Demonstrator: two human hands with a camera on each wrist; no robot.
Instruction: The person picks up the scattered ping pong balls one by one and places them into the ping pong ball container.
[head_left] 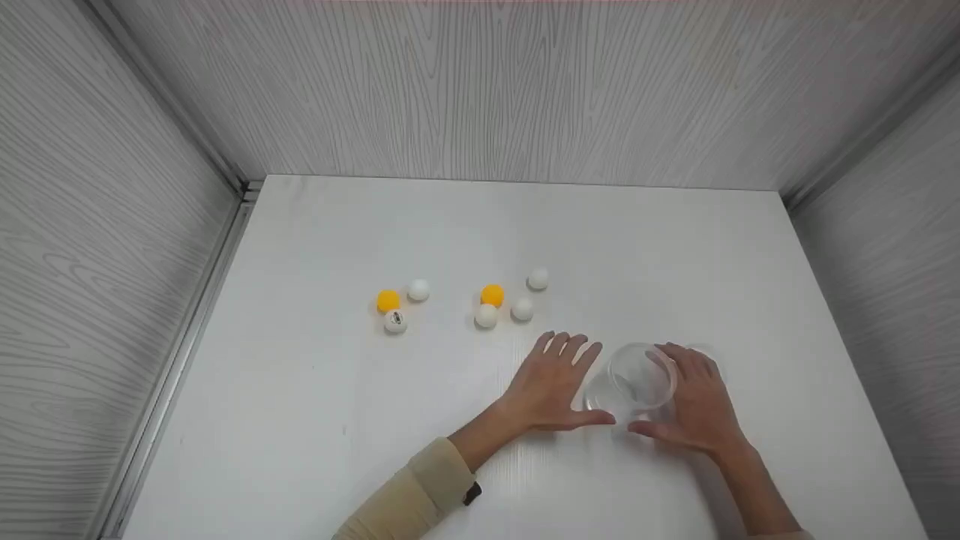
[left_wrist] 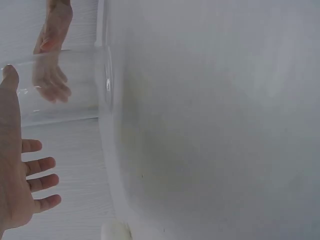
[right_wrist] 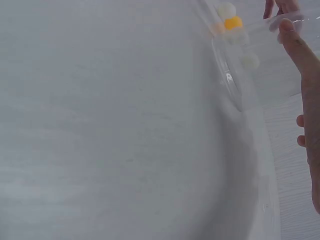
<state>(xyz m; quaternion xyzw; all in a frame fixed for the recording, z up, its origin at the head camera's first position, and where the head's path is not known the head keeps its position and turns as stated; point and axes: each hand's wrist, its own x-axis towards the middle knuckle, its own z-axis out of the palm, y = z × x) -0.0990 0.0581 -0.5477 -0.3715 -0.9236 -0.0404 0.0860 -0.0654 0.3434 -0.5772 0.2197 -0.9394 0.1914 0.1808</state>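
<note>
"Starting with the head view, any writing?"

"A dark printed mark [head_left: 397, 318], too small to read, on one white table tennis ball [head_left: 394, 325]. It lies left of the clear plastic cup [head_left: 643, 376], as do four plain white balls [head_left: 522, 309] and two orange balls [head_left: 492, 295]."

"The hands?"

"Left hand [head_left: 551, 386], fingers straight and spread, left of the cup; right hand [head_left: 701, 405], fingers loosely extended, at its right. Contact I cannot tell."

"Left wrist?"

"The right hand shows through the cup."

"Right wrist?"

"White balls blur through it, behind the right thumb."
</note>
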